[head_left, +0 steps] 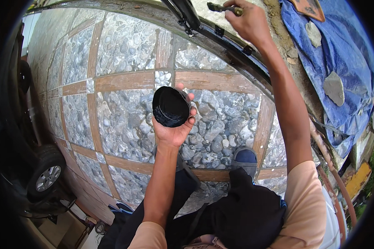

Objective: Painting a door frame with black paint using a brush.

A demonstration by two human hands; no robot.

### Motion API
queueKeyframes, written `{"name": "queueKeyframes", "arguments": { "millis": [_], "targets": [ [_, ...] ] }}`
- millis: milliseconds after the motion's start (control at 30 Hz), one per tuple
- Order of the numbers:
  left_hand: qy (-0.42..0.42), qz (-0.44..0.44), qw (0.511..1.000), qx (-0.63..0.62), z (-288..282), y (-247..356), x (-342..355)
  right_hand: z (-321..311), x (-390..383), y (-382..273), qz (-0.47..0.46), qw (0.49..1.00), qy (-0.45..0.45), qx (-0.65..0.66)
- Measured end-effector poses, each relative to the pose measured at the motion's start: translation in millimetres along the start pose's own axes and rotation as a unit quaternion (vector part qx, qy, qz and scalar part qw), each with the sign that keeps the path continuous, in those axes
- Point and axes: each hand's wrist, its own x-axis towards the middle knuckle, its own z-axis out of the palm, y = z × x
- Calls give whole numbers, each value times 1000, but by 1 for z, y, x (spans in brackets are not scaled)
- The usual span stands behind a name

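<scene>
- Here we are at the left hand point(172, 135), palm up, fingers curled around the side of a round cup point(170, 103) and pressed firmly against its wall.
- The cup sits in that palm, tipped so that we look straight into its mouth: black all through, with a glossy smear along the lower rim. It's held out over the floor, near the middle of our view.
- Up to the right hand point(251, 20), arm stretched far forward! Its fingers pinch the handle of a small brush point(224, 7), the dark bristles pointing left.
- Just beneath that brush, a pale strip of ground; nearer us, a long black metal bar point(232, 43) runs slantwise, small fittings along it. We see the brush apart from the bar.
- Below the cup, we get pebbled floor panels point(216, 128) framed by brown strips point(124, 81).
- Down by our feet, a grey sandal point(245, 157) rests on the pebbles.
- Out to the right, a rumpled blue tarp point(353, 54) carries flat stones point(333, 88).
- And far left, we catch a dark vehicle's wheel point(47, 176), silvery at the hub.
</scene>
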Motion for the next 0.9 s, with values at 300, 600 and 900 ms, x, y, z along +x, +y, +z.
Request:
{"name": "queueKeyframes", "arguments": {
  "millis": [300,600,900],
  "targets": [
    [-13,0,1000,19,-11,1,0,21,59,45,92,983,-160,12],
    [-3,-1,1000,21,-15,3,1,59,74,50,-15,982,-158,-106],
    [9,-5,1000,27,-16,3,4,50,81,16,71,970,-221,-76]
  ]
}}
